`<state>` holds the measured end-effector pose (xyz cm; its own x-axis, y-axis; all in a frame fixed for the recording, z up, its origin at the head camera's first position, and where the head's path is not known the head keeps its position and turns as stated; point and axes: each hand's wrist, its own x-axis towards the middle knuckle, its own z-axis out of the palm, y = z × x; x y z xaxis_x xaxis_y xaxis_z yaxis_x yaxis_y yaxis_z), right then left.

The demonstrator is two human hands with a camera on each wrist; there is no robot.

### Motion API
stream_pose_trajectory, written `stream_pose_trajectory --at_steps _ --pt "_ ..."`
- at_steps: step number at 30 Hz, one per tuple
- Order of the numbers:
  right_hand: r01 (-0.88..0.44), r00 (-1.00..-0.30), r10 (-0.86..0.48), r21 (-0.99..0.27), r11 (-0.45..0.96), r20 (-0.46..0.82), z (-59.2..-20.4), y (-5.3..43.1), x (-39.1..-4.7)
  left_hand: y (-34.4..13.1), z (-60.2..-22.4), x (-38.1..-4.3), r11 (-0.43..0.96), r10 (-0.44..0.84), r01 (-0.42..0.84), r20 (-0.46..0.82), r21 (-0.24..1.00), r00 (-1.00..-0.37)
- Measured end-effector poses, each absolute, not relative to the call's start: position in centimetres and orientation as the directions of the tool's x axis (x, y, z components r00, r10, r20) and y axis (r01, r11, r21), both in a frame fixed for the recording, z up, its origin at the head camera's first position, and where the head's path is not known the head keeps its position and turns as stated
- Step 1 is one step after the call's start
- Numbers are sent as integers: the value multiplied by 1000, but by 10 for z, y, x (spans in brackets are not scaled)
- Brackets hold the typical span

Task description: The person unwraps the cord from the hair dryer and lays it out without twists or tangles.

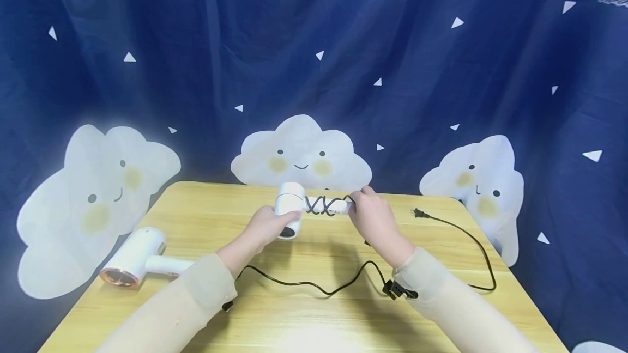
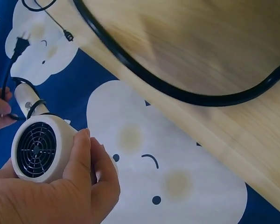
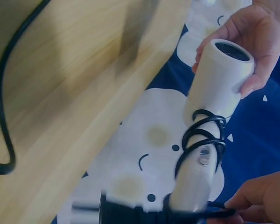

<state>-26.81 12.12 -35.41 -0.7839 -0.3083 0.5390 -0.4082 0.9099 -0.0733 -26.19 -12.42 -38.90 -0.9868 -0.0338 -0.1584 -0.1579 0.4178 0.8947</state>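
My left hand (image 1: 262,227) grips the round barrel of a white hair dryer (image 1: 290,200), held up over the far part of the table. Its dark round grille (image 2: 36,150) faces the left wrist camera. A black cord (image 3: 200,135) is wound in crossing loops around the handle (image 3: 193,179). At the handle's far end my right hand (image 1: 375,217) pinches this cord between thumb and fingers. A black two-prong plug (image 2: 21,45) on a stretch of cord stands out beside the right hand in the left wrist view.
On the wooden table (image 1: 294,315), a second white hair dryer (image 1: 134,255) with a copper-coloured ring lies at left, partly behind my left sleeve. Another black plug (image 1: 419,213) and its cord lie at right. A black cable (image 1: 314,285) runs between my forearms. A blue curtain (image 1: 275,42) hangs behind.
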Motion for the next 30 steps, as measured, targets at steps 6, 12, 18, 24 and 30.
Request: stream_pose_trajectory --at_steps 6,12,18,24,30 --pt "-409 -792 -347 -15 913 502 -341 117 -271 -126 -392 -260 409 -31 -143 -143 901 -989" --pt "-445 -791 -430 73 893 435 -320 118 -277 -126 -390 -259 409 -23 -139 -142 902 -990" --pt "-493 -792 -520 167 854 318 -302 117 -285 -125 -388 -256 397 -18 -141 -146 907 -989" --pt "-581 -758 -590 124 805 280 -291 127 -297 -128 -389 -256 374 -16 -135 -139 918 -990" --pt "-654 -749 -621 -110 748 230 -301 149 -325 -130 -390 -255 365 -13 -129 -134 922 -991"
